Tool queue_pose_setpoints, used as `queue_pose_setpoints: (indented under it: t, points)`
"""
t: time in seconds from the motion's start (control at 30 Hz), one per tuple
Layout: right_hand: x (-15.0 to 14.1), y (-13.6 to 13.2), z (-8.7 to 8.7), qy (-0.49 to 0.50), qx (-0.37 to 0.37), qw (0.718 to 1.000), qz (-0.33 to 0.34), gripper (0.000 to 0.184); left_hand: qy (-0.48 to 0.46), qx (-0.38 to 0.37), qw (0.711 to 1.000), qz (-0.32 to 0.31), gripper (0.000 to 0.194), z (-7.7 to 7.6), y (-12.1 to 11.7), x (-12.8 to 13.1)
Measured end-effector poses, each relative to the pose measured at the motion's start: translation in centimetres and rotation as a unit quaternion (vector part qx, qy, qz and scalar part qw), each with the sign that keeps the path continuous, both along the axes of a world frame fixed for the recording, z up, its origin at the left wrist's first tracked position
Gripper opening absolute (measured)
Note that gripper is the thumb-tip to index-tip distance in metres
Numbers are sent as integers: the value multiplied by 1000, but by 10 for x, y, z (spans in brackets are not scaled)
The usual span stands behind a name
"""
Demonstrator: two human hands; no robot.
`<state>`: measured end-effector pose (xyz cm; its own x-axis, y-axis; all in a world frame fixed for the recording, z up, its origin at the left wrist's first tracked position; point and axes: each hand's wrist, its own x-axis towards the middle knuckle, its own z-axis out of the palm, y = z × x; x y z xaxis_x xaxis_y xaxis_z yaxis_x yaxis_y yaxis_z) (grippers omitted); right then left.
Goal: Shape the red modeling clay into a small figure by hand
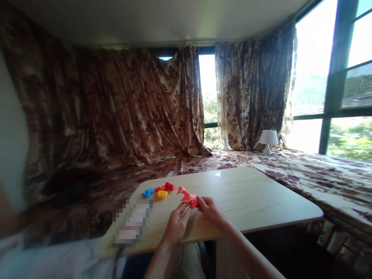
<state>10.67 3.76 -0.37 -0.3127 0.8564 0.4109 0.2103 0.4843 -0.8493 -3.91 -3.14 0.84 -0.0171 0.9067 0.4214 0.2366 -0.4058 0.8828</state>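
Above the near edge of the table [232,193] I hold a crumpled coral-red piece [188,197] of soft, thin-looking material; its exact kind I cannot make out. My left hand [178,221] pinches its lower side between thumb and fingers. On the right side, my right hand [208,207] is closed on the same piece, with fingers bent around its end. One ragged end sticks up to the left, free of both hands. Beyond my left hand lie similar crumpled pieces: a blue one [147,192], a yellow one [161,195] and a red one [164,187].
A blurred-out flat object [133,224] with a dark cord lies at the table's left edge. Floral cloth [197,164] covers the ledge behind, where a white lamp [268,138] stands. Patterned curtains [139,108] hang along the windows.
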Motion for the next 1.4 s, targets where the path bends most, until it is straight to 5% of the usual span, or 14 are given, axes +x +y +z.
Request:
queue_pose_setpoints:
  t: [0.4, 1.1, 1.4]
  points:
    - [1, -4, 4, -32, 42, 998, -38, 34, 64, 22, 998, -11, 36, 2, -3, 4]
    - [0, 0, 1, -5, 26, 999, -41, 30, 60, 9, 998, -34, 39, 6, -7, 7]
    - [0, 5, -2, 21, 3, 999, -29, 44, 58, -14, 998, -8, 39, 1, -5, 2]
